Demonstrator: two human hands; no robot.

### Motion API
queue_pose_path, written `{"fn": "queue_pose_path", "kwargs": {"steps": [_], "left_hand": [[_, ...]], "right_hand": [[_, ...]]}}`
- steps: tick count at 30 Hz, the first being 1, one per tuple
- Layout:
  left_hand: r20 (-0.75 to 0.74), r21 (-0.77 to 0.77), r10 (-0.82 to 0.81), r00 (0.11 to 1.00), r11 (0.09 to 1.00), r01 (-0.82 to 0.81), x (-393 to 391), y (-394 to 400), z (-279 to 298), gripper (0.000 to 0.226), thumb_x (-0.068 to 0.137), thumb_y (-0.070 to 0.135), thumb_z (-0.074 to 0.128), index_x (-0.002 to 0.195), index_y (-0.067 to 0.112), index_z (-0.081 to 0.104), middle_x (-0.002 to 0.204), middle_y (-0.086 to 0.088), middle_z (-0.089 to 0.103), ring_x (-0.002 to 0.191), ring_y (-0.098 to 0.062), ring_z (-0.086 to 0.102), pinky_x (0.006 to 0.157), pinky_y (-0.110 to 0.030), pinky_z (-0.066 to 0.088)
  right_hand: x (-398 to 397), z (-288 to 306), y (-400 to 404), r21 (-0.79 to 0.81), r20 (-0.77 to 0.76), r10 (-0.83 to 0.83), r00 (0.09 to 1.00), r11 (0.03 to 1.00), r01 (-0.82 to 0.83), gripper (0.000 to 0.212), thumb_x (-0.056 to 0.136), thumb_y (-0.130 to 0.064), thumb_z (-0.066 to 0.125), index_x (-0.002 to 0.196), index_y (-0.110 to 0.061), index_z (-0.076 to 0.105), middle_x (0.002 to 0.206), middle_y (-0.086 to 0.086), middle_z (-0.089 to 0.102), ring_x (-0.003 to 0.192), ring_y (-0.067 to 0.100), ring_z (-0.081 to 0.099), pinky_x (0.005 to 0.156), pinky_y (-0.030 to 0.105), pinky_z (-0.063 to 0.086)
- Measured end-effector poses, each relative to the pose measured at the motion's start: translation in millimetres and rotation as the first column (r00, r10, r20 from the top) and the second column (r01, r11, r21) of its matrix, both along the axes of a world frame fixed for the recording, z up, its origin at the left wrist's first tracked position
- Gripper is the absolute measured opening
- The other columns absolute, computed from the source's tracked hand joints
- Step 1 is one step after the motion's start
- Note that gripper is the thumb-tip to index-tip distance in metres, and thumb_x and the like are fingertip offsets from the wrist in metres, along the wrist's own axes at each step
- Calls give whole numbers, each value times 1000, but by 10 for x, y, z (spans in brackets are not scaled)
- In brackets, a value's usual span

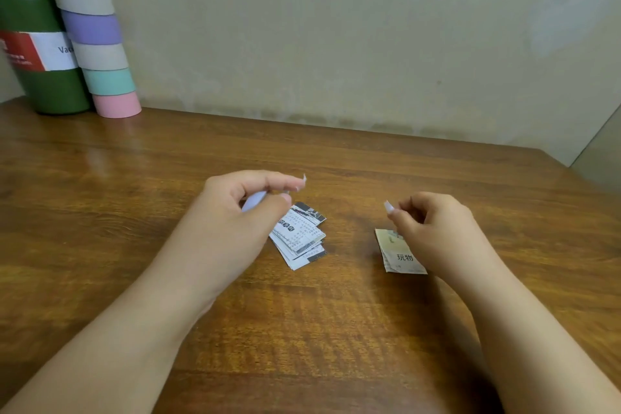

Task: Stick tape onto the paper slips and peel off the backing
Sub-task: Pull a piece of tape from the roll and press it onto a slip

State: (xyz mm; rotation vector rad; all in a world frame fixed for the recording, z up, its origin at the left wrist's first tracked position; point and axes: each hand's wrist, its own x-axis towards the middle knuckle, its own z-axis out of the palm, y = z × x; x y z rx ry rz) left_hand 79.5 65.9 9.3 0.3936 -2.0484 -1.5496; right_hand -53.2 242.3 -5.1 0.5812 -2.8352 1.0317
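Soft, even, warm light fills the scene, with a pale sheen on the table (100,158) at far left and only faint shadows under the forearms. Focus is fairly sharp at centre, though the left hand (242,208) is slightly motion-blurred. The wide lens bends the wall (336,27) and the stack of tape rolls (94,30) near the edges.

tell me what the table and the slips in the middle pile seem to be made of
Table: looks like wood or wood-look laminate, brown grain lines with a slight sheen reflecting the pink roll. Pile of slips: thin printed paper, matte, black text on white, cut edges fanned unevenly.
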Motion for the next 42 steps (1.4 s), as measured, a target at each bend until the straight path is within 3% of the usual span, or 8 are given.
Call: {"fn": "queue_pose_path", "kwargs": {"steps": [4, 6, 13, 21, 24, 30, 34, 42], "left_hand": [[42, -289, 133, 990, 950, -116, -8, -73, -39, 24, 91, 21, 54, 103, 36, 69, 104, 26, 64, 101, 7, 57, 77, -3, 36], [24, -413, 211, 977, 892, -183, -12, -106, -71, 27, 94, 18, 50, 110, 29, 68, 104, 15, 66, 97, -1, 58, 74, 0, 36], [3, -592, 398, 917, 740, -319, -28, -210, -123, 16, 91, 11, 48, 99, 21, 57, 102, 1, 47, 79, -28, 60, 72, -40, 48], [65, -219, 137, 989, 968, -119, -92, -290, -152, 38, 94, -3, 42, 94, 32, 58, 91, 15, 67, 45, 3, 47, 49, -18, 35], [131, -222, 93, 987, 973, -62, -94, -277, -158, 51, 92, -8, 35, 98, 37, 58, 93, 18, 67, 45, 0, 47, 49, -19, 41], [193, -132, 34, 981, 991, -8, -115, -301, -156, 65, 75, -18, 31, 103, 33, 59, 83, 15, 71, 53, -15, 46, 48, -25, 36], [192, -58, 117, 974, 992, -108, -140, -305, -174, 51, 81, -10, 34, 100, 29, 62, 73, 8, 71, 52, -15, 43, 49, -23, 35], [210, -73, 167, 963, 985, -155, -137, -316, -162, 30, 90, 6, 45, 98, 30, 62, 83, 9, 66, 53, -7, 46, 51, -22, 36]], "right_hand": [[-81, -84, 23, 55, 0, -71, 997, 996, 71, 25, 89, -37, 58, 75, -18, 65, 66, -1, 64, 58, 11, 54, 46, 24, 36], [-95, -99, 23, 31, 7, -88, 996, 996, 88, 19, 85, -35, 65, 74, -20, 63, 67, -5, 62, 61, 6, 53, 47, 23, 34], [-113, -94, 21, -66, 12, -101, 995, 993, 102, 14, 87, -21, 59, 74, -22, 65, 72, -8, 61, 65, 2, 52, 49, 20, 35], [-100, -100, -6, 34, -29, -78, 996, 996, 79, 22, 91, -37, 58, 77, -21, 63, 80, -4, 58, 74, 11, 52, 50, 21, 31], [-93, -101, -18, 65, -118, -54, 991, 996, 62, 6, 91, -23, 58, 91, -22, 64, 99, -2, 57, 84, 12, 49, 55, 15, 31], [142, -109, -174, 69, -215, 226, 950, 974, -216, 29, 89, -23, 63, 118, -20, 62, 104, -13, 56, 95, 3, 50, 83, 11, 31], [269, -221, -430, 152, -175, 375, 910, 924, -351, 35, 93, -30, 56, 127, -23, 56, 123, -13, 56, 117, 5, 46, 84, 7, 23], [199, -197, -744, 315, -32, 259, 965, 919, -236, 50, 95, -45, 45, 138, -20, 41, 128, -1, 46, 123, 18, 37, 97, 27, 32]]}}
